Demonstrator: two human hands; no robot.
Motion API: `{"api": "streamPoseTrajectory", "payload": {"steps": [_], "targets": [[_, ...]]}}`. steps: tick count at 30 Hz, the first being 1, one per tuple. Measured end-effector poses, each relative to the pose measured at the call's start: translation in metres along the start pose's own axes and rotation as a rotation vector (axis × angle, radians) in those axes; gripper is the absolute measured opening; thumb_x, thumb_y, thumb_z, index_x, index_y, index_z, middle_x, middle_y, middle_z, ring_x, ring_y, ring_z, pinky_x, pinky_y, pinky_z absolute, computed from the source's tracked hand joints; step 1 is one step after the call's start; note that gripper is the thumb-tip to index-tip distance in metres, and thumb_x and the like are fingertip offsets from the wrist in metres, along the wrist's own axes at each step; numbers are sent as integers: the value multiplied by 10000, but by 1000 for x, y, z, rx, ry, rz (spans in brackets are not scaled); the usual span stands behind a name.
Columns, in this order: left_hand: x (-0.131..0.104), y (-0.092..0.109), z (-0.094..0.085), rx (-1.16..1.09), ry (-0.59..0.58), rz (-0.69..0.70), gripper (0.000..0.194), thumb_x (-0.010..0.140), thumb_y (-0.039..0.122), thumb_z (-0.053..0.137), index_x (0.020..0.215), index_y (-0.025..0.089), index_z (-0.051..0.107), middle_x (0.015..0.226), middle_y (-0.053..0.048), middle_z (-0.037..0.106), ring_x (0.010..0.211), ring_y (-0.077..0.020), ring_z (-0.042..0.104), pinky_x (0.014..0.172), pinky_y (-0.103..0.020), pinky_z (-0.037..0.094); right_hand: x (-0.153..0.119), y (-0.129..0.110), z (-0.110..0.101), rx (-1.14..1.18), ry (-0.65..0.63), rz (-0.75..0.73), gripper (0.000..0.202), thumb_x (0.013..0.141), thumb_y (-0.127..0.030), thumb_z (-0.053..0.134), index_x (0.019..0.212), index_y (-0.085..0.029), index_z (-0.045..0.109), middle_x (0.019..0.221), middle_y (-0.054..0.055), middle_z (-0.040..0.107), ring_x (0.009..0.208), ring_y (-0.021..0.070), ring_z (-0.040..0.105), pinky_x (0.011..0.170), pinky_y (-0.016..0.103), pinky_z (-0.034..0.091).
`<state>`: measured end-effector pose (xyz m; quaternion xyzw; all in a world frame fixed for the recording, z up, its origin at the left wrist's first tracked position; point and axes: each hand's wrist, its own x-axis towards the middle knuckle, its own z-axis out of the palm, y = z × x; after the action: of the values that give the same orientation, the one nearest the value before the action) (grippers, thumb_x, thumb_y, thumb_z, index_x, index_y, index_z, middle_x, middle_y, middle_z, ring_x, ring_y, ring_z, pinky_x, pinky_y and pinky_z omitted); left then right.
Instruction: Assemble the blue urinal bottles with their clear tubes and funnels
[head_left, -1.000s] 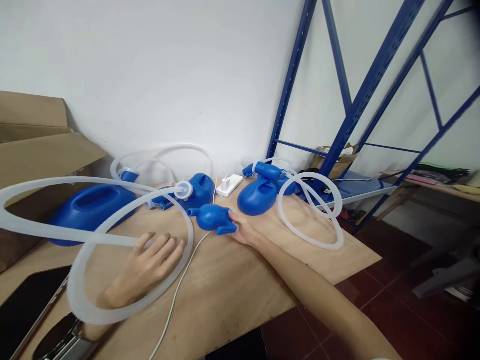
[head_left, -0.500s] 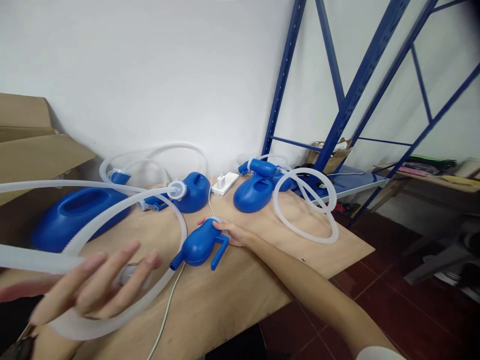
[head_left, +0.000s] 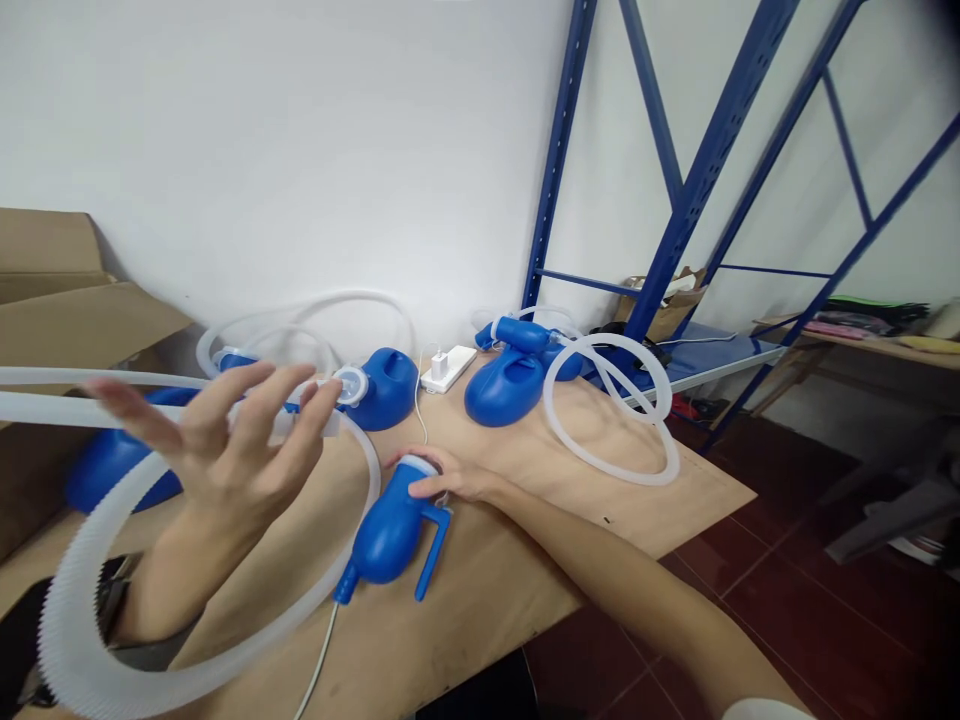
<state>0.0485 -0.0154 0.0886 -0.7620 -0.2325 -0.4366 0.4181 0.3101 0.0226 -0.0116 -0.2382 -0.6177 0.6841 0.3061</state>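
Note:
My left hand is raised at the left, its outer fingers spread. The end of a translucent ribbed tube sits in its grasp; the thumb is hidden. In my right hand is a blue pear-shaped urinal head, gripped by its white-rimmed wide end. Its narrow spout points down toward me, and an L-shaped blue arm sticks out from its side. A blue urinal bottle with a clear-capped neck stands behind. Part of another large blue bottle shows beyond my left hand.
An assembled blue urinal with coiled tube sits on the wooden table. A white power strip with a plugged-in cable lies against the wall. A cardboard box stands left; blue metal shelving rises right.
My left hand has risen and moved right with the tube end, toward the capped bottle. The urinal head in my right hand has come slightly nearer me, its spout tilting further down.

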Motion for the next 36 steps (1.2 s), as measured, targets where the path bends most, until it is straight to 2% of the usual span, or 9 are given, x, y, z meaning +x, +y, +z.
{"api": "streamPoseTrajectory", "payload": {"steps": [3, 8, 13, 17, 20, 24, 30, 33, 36], "targets": [[9, 11, 11, 283, -18, 128, 348, 887, 67, 739, 1216, 176, 714, 1190, -77, 754, 1240, -284, 672, 1273, -747, 169, 1, 2, 5, 52, -58, -34, 730, 687, -359, 922, 1358, -223, 668, 1049, 18, 675, 925, 160, 626, 795, 258, 494], [-15, 24, 26, 75, -70, 275, 230, 914, 166, 750, 1144, 184, 746, 1087, -80, 808, 1086, -232, 732, 1341, -615, 117, 8, 17, 14, 272, -4, -75, 896, 634, -284, 904, 1469, -257, 582, 1077, 21, 696, 949, 189, 637, 836, 296, 492], [-42, 31, 27, -114, -109, 426, 228, 994, 151, 576, 1127, 185, 758, 1080, -60, 814, 1210, -178, 678, 1358, -480, 163, 5, 19, 21, 292, -7, 48, 864, 635, -265, 920, 1444, -259, 618, 1166, 25, 708, 1073, 210, 643, 1010, 351, 451], [-58, 35, 19, -252, -166, 458, 249, 976, 115, 573, 1139, 181, 749, 1123, -53, 810, 1370, -177, 600, 1345, -400, 232, 2, 6, 25, 276, -45, 8, 839, 687, -399, 944, 1452, -299, 616, 1269, 32, 704, 1146, 197, 643, 1037, 331, 448], [-66, 34, 7, -313, -230, 434, 305, 974, 102, 542, 1204, 166, 732, 1162, -64, 800, 1399, -190, 584, 1336, -395, 279, 4, 3, 26, 272, -67, -38, 699, 671, -475, 949, 1289, -251, 709, 1099, 28, 740, 991, 171, 672, 926, 300, 500], [-74, 26, -14, -289, -298, 413, 362, 878, 17, 618, 1178, 187, 730, 1046, -37, 797, 1394, -207, 583, 1332, -409, 322, 9, 8, 24, 219, 17, -38, 559, 634, -538, 950, 1016, -189, 739, 919, 34, 742, 875, 178, 678, 837, 304, 526], [-79, 25, -21, -260, -314, 489, 320, 875, 41, 635, 1118, 214, 751, 1054, -29, 776, 1278, -207, 648, 1291, -402, 411, 6, 4, 24, 276, -56, -17, 860, 643, -354, 960, 1430, -282, 619, 1046, 10, 744, 937, 166, 669, 863, 286, 503], [-75, 32, -11, -295, -272, 499, 295, 878, 44, 625, 1095, 194, 756, 1068, -44, 771, 1246, -220, 662, 1253, -410, 456, 4, 1, 26, 263, -111, 12, 750, 636, -303, 945, 1343, -252, 701, 1099, 7, 720, 944, 150, 646, 867, 264, 477], [-69, 38, -5, -333, -246, 488, 278, 890, 52, 619, 1095, 179, 757, 1094, -61, 771, 1273, -231, 655, 1255, -411, 451, 5, 3, 26, 251, -65, 12, 616, 648, -348, 920, 1225, -203, 760, 1064, 25, 732, 913, 159, 645, 841, 275, 482]]}}
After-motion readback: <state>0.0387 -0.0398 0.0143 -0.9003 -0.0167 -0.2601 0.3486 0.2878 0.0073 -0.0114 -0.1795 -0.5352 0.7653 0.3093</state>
